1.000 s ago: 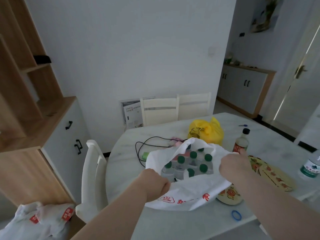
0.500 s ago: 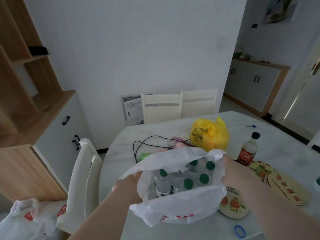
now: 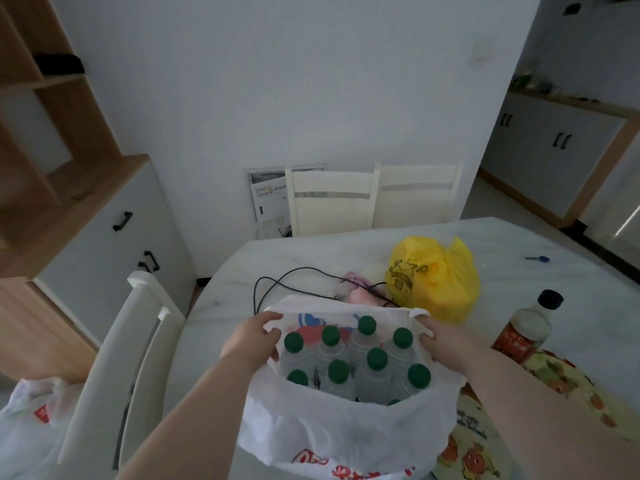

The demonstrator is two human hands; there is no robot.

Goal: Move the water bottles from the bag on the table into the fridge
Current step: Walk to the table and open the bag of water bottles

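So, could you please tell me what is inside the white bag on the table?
Clear water bottles with green caps stand upright inside the white bag, at least eight caps showing. The bag's near wall hides their lower parts and anything beneath.

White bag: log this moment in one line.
left hand grips white bag rim | right hand grips opposite rim | water bottles inside, upright
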